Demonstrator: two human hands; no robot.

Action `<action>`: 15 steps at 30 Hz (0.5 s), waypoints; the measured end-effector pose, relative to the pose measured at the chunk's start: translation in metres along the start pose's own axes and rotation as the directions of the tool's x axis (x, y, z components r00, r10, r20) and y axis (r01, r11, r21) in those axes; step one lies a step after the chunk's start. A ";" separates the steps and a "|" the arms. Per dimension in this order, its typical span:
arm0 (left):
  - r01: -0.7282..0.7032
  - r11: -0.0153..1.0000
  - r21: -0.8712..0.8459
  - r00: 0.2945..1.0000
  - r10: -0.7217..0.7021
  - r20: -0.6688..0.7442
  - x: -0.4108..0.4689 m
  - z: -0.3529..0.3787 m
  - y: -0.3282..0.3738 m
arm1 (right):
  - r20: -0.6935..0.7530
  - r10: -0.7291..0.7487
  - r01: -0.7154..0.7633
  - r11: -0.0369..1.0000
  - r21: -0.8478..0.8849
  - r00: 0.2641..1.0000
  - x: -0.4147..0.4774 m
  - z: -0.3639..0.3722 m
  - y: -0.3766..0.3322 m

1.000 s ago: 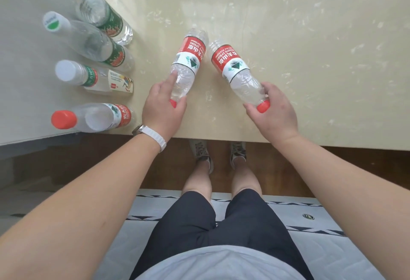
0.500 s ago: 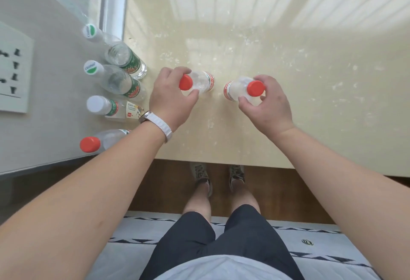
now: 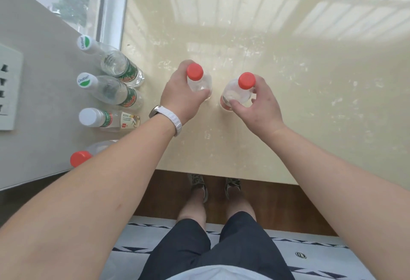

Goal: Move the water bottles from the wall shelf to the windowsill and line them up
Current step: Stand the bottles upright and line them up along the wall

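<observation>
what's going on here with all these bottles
A person stands at the windowsill with a red-capped water bottle upright in each hand: the left hand grips the left bottle, the right hand grips the right bottle, side by side. Four more stand in a row by the wall: the far green-capped bottle, the near green-capped bottle, the white-capped bottle and a fourth red-capped bottle, partly hidden behind the left forearm.

Both bare forearms reach forward, apart from each other. The left grip (image 3: 179, 96) has its fingers curled around the left bottle (image 3: 195, 72). The right grip (image 3: 263, 107) pinches the right bottle (image 3: 246, 80), its thumb on the near side.
</observation>
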State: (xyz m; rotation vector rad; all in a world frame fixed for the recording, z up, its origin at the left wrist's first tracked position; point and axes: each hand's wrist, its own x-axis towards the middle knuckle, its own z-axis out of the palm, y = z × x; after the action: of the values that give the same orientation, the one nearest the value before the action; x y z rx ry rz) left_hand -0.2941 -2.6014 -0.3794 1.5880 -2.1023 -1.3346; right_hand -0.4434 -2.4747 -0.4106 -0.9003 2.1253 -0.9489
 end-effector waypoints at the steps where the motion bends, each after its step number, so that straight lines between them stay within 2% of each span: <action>1: 0.006 1.000 -0.008 1.000 -0.007 -0.028 -0.004 -0.001 -0.002 | 0.007 -0.008 0.008 1.000 0.001 1.000 0.003 0.000 -0.003; 8: 0.117 0.992 -0.046 0.977 -0.124 -0.176 -0.025 -0.013 -0.025 | 0.085 -0.096 0.097 0.995 -0.012 0.992 0.035 0.012 -0.027; 15: 0.281 0.945 -0.168 0.868 -0.325 -0.376 -0.031 -0.020 -0.038 | 0.269 -0.209 0.232 0.971 -0.057 0.940 0.069 0.055 -0.064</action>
State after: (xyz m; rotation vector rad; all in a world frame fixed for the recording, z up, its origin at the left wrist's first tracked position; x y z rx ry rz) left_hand -0.2433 -2.5867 -0.3851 2.0043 -1.5609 -1.0599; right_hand -0.4195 -2.5811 -0.4072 -1.2576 1.8799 -0.7968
